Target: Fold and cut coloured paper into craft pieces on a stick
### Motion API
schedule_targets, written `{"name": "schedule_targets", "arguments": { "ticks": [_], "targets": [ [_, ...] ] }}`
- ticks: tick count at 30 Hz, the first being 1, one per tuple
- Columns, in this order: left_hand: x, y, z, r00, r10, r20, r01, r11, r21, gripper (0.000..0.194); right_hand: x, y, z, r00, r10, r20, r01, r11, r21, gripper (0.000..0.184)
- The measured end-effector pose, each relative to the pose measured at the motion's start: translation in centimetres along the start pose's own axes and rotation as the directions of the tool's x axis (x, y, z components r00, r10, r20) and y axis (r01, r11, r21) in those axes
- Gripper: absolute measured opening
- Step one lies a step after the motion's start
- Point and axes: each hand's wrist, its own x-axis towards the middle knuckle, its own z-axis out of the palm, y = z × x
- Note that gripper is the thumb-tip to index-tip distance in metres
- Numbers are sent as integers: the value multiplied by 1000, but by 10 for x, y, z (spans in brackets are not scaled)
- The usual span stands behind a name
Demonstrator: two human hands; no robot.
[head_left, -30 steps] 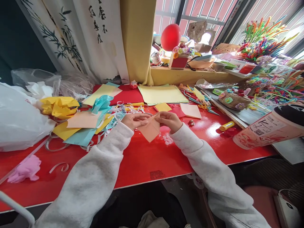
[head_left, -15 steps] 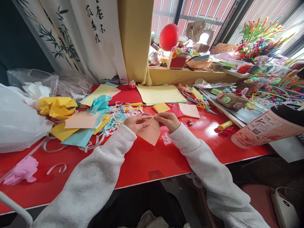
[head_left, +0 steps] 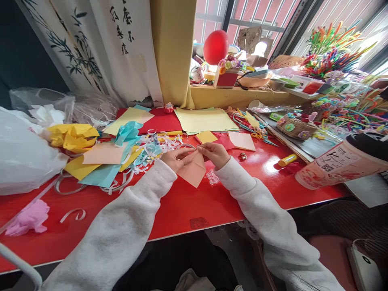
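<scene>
A peach-coloured sheet of folding paper [head_left: 193,172], creased and partly folded, is held between both hands above the red table [head_left: 178,214]. My left hand [head_left: 177,159] pinches its upper left part between thumb and fingers. At the top corner, the fingertips of my right hand [head_left: 216,154] are closed on the paper's edge, close to the left fingertips. The lower point of the sheet hangs free toward me. Just beyond the hands lie a small yellow paper stack [head_left: 206,137] and a pale pink paper stack [head_left: 241,140].
Paper scraps and white shreds [head_left: 148,151] crowd the left, beside a white plastic bag [head_left: 27,157]. On the right stand a lidded paper cup [head_left: 336,161] and a yellow glue stick [head_left: 287,160]. Small bells [head_left: 243,156] lie near my right hand. Larger yellow sheets [head_left: 206,120] lie at the back.
My left hand has shifted slightly to the right, and the paper's lower part has swung a little. The right hand stays almost in place, still pinching the top corner.
</scene>
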Motion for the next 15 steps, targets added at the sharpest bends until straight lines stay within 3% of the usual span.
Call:
{"name": "schedule_targets", "arguments": {
  "ticks": [5,7,10,15],
  "targets": [
    [1,-5,5,996,-85,-2,85,995,-55,51,3,13,-3,992,-117,-55,95,946,-309,38],
    [1,-4,6,994,-106,13,107,991,-85,50,3,14,-3,987,-138,-77,101,928,-359,40],
    [2,-4,5,992,-128,21,130,985,-115,50,4,9,-3,995,-62,-83,41,971,-234,42],
    [1,-4,4,990,-143,18,144,978,-149,52,4,-1,-3,998,56,24,-56,998,31,38]
  ]
}}
